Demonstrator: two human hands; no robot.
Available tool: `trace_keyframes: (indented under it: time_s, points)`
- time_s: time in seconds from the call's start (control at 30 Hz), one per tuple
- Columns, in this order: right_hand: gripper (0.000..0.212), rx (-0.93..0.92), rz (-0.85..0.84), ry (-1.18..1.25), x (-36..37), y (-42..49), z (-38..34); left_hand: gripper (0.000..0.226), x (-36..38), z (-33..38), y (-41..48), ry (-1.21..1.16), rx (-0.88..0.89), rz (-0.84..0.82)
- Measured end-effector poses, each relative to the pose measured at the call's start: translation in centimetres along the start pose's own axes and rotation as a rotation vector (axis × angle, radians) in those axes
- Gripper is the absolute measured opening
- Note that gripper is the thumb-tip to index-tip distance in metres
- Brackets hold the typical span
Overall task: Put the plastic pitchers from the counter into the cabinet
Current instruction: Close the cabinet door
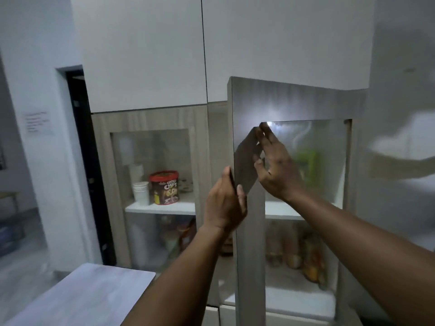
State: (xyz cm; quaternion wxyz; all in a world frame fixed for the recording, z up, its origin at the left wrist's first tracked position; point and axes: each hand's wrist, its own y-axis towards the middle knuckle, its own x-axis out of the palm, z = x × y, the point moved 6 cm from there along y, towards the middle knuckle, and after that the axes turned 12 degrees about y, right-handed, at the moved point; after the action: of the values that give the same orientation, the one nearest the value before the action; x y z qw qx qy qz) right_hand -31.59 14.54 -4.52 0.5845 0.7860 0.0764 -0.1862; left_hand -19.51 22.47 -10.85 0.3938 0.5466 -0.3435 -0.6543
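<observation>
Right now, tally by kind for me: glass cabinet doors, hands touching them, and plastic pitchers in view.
Wood-framed glass cabinet doors: 2 (closed door, open door)
Hands on the open door: 2 (left hand, right hand)
Plastic pitchers: 0
Total: 4

cabinet door (pixel 244 231): pale wood-grain laminate frame, matt, with a glossy glass pane (pixel 313 161) throwing a bright glare; left of the door, second door (pixel 150 118) has the same wood-look frame and glass; above the door, upper panels (pixel 146 55) are plain white, smooth, satin; left of the door, paper cups (pixel 141 192) are matt white, cereal tub (pixel 164 188) is glossy printed plastic or card, cannot tell which; counter (pixel 82 300) below-left of the door is matt pale grey, faint grain.
</observation>
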Motion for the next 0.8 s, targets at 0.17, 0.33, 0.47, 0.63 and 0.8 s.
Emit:
trace_keyframes:
  time_s: [0.17,0.33,0.47,0.63,0.8]
  points:
    - [0.075,-0.006,-0.089,-0.110,5.9,2.2,3.4,0.039,3.0,-6.2,2.6,-0.019,-0.090,-0.040]
    - [0.078,-0.002,-0.124,-0.218,9.8,3.9,6.3,0.045,6.9,-10.5,4.5,0.027,-0.143,-0.083]
    - [0.076,-0.013,-0.153,-0.284,12.2,4.7,8.6,0.071,9.4,-12.2,5.3,0.340,-0.027,0.049]
    - [0.073,-0.034,-0.209,-0.417,14.4,5.4,13.0,0.079,13.0,-15.4,7.0,0.430,0.030,0.053]
    - [0.073,-0.050,-0.183,-0.472,17.8,6.8,16.3,0.079,17.1,-17.5,8.9,0.560,0.194,0.024]
